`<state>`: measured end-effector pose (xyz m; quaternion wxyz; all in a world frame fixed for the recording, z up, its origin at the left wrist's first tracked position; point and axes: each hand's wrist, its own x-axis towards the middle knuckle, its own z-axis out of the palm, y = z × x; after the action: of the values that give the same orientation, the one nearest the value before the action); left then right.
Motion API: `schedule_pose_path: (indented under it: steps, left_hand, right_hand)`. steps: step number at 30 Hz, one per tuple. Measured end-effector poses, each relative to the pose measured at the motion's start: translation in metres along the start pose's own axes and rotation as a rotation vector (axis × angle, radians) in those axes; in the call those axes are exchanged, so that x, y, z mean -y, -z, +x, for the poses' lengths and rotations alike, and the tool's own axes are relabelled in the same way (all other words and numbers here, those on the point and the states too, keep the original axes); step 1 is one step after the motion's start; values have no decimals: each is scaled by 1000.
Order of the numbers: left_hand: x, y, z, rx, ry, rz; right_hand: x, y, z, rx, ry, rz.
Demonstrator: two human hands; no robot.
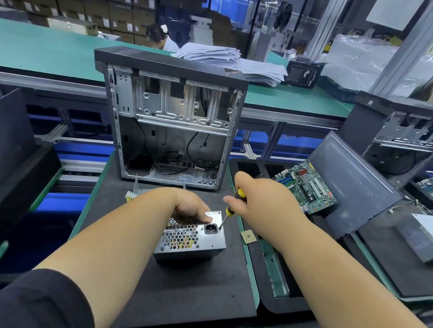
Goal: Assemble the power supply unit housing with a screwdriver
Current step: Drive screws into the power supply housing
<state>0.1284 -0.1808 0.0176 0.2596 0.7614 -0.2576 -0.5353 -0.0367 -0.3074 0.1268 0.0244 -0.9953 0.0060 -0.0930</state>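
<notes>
Fingers of my left hand (190, 207) are curled over the top edge of the power supply unit (192, 235) and hold it steady on the black foam mat (181, 285). My thumb lies on the metal face, just above the black power socket (211, 229). With my right hand (256, 197) I grip the yellow and black screwdriver (230, 208); my fingers are wrapped around its handle, and the thin shaft goes down and to the left. Its tip touches the metal face just beside the right side of the socket. I cannot tell if a screw is under the tip.

On the same face of the unit, left of the socket, is a honeycomb grille (181, 236), and some yellow parts show through its holes. Near my right forearm a small square chip (248, 237) lies at the edge between the mat and the black tray (267, 298) next to it.

Farther, behind my hands, an open computer case (172, 123) stands upright on the mat, with black cables inside at the bottom. To the right of it a green motherboard (308, 186) lies tilted in the tray, and a dark side panel (352, 185) leans just behind it. Beyond the case is a green workbench (42, 52) with a pile of papers (229, 61), and a person (161, 38) sits behind it, in front of stacked cartons.
</notes>
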Motion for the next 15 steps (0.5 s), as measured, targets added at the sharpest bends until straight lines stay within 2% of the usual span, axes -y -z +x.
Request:
schedule_pose_path:
  steps: [5, 8, 12, 15]
  left_hand:
    - [0, 1, 2, 6, -6, 26]
    - [1, 3, 4, 3, -6, 25]
    - [3, 5, 7, 15, -4, 19]
    - [4, 8, 9, 19, 1, 9]
  right_hand:
    - [1, -5, 8, -59, -182, -292]
    - [0, -5, 12, -14, -250, -253]
    - [-1, 3, 8, 98, -91, 66]
    - [0, 11, 7, 159, 15, 104]
